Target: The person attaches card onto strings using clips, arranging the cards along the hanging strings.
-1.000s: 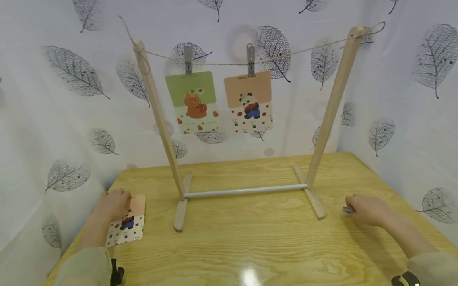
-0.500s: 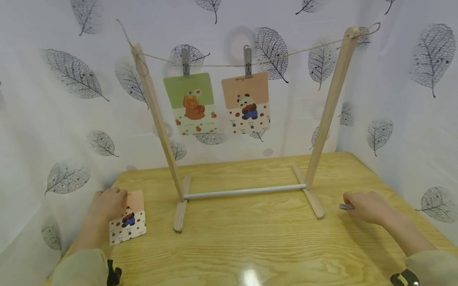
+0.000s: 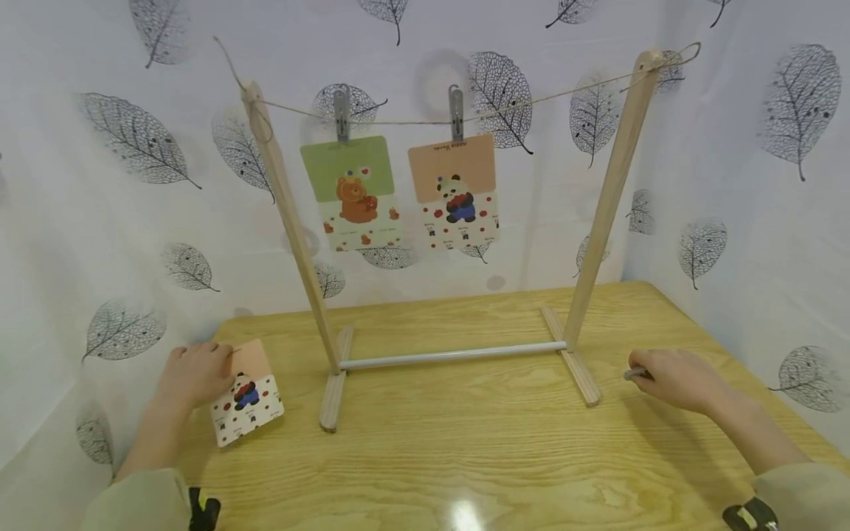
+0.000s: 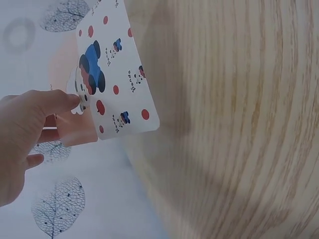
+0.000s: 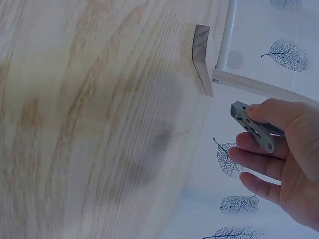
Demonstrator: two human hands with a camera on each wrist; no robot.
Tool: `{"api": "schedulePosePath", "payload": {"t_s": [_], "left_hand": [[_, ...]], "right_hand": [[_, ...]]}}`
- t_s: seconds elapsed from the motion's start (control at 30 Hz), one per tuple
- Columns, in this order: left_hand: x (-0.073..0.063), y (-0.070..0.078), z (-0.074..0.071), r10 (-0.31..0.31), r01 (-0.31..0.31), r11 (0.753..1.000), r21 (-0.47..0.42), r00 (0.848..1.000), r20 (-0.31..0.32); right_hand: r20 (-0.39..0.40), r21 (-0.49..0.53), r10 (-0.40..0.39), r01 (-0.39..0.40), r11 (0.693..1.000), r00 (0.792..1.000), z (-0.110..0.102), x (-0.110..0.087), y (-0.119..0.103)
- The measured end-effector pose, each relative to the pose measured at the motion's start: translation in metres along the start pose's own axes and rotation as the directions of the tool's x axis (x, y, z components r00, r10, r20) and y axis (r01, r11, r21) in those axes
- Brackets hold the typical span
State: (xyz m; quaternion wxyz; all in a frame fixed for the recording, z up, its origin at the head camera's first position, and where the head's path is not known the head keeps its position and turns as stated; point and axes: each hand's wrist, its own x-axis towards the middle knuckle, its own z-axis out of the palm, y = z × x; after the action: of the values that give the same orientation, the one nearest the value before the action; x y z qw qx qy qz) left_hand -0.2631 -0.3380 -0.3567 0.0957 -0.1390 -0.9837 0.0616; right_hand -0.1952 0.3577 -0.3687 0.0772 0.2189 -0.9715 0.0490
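Observation:
My left hand (image 3: 195, 375) pinches a peach-and-white panda card (image 3: 249, 402) by its upper part, thumb on the printed face in the left wrist view. The card (image 4: 117, 74) is tilted up off the table. On the right, my right hand (image 3: 677, 380) holds a grey metal clip (image 5: 253, 127) between thumb and fingers, above the table. Between the hands stands a wooden frame with a string (image 3: 398, 122) tied across its posts. A green bear card (image 3: 352, 192) and another panda card (image 3: 456, 192) hang from it, each under a grey clip (image 3: 456, 114).
Wooden posts (image 3: 614, 184) rise from flat feet (image 3: 335, 398) on the wood-grain table (image 3: 451, 435). A white rod (image 3: 451, 355) joins them low down. Leaf-printed white cloth (image 3: 398, 284) surrounds the table at the back and sides.
My left hand has lifted the panda card off the table and tilted it. The right hand, with the clip, has moved slightly left and up. The hanging cards stay on the string.

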Motion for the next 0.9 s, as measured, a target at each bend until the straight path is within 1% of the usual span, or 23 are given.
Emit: {"api": "schedulePosePath", "payload": {"t_s": [0.17,0.27,0.33,0.5,0.7,0.83,0.9], "left_hand": [[0.0,0.009,-0.015,0.033,-0.033,0.999,0.012,0.997,-0.069],[0.0,0.013,-0.022,0.057,-0.054,0.998,0.029,0.992,-0.114],[-0.001,0.016,-0.026,0.071,-0.067,0.997,0.037,0.989,-0.133],[-0.002,0.026,-0.034,0.098,-0.094,0.995,0.034,0.985,-0.14],[-0.001,0.038,-0.039,0.138,-0.133,0.99,0.045,0.979,-0.148],[0.001,0.05,-0.045,0.192,-0.184,0.981,0.06,0.965,-0.179],[0.002,0.058,-0.049,0.22,-0.211,0.975,0.066,0.957,-0.191]], "right_hand": [[-0.05,0.041,-0.003,0.005,0.999,0.999,-0.004,0.001,-0.003],[-0.08,0.035,-0.031,0.034,0.999,0.996,-0.005,0.001,-0.005],[-0.098,0.027,-0.056,0.059,0.998,0.994,-0.007,0.001,-0.006],[-0.158,-0.001,-0.114,0.115,0.993,0.981,-0.006,0.001,-0.008],[-0.227,-0.056,-0.144,0.135,0.989,0.963,-0.005,0.005,-0.011],[-0.269,-0.098,-0.182,0.161,0.982,0.946,-0.005,0.006,-0.011],[-0.284,-0.113,-0.203,0.178,0.978,0.937,-0.004,0.007,-0.01]]}}
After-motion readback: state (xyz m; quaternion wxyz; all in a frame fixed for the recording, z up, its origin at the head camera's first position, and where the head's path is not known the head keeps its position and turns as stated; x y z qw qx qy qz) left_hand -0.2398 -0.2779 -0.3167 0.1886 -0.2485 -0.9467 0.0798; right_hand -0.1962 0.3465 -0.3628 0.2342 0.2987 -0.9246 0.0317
